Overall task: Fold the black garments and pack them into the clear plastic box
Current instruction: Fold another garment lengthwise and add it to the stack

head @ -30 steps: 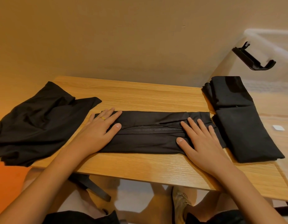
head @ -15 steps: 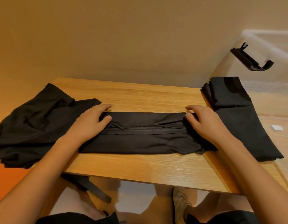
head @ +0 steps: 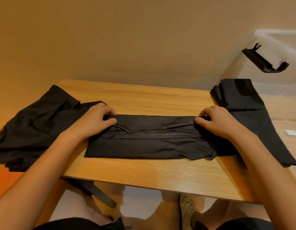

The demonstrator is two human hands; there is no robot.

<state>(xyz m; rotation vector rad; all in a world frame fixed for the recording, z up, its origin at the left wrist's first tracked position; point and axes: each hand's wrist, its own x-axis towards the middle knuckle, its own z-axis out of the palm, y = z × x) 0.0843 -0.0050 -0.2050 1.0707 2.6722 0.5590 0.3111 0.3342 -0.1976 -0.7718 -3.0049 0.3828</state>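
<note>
A black garment [head: 149, 141], folded into a long band, lies across the middle of the wooden table [head: 144, 176]. My left hand [head: 92, 120] pinches its far left corner between thumb and curled fingers. At the far right corner my right hand [head: 217, 120] pinches the same edge. Two folded black garments [head: 253, 117] lie in the clear plastic box [head: 276, 39] at the right, seen through its wall. A loose pile of black garments [head: 36, 123] sits at the table's left end.
A black latch [head: 263, 62] hangs on the box's side. A small white tag [head: 291, 132] shows through the box near the right edge. The tan wall stands close behind the table. My legs and a shoe are under the front edge.
Both hands went from lying flat on the band to its far edge, where they now pinch the two far corners.
</note>
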